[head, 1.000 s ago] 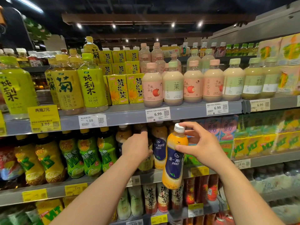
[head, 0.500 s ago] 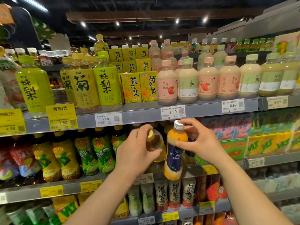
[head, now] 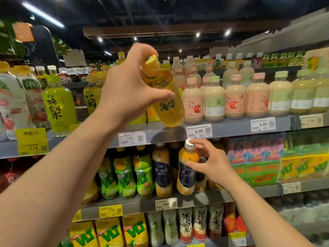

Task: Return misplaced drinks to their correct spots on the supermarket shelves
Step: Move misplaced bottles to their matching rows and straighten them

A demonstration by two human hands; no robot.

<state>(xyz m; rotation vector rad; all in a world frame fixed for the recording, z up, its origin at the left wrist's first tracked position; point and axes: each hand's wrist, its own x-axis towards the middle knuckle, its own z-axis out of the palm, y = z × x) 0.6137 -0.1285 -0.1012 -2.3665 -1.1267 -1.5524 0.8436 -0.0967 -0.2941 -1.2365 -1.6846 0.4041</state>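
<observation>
The yellow chrysanthemum tea bottle (head: 162, 94), amber liquid under a yellow cap and label, hangs tilted with its cap toward the camera and its base just above the front lip of the upper shelf (head: 231, 129), beside the pink-capped milk tea bottles (head: 193, 102). The left hand (head: 128, 90) wraps its upper body, arm raised. Below, the right hand (head: 211, 164) pinches the neck of an orange bottle with a navy label (head: 187, 172) standing at the middle shelf (head: 204, 198) edge, next to a matching bottle (head: 162, 173).

Upper shelf edge (head: 231, 130): price tags (head: 199, 131) "6.99", "6.99", "1.59"
Yellow tag (head: 33, 140), left along that edge: "4.58"
Shelf below: "4.09" tag (head: 166, 204), "VLT" cartons (head: 302, 168)
</observation>
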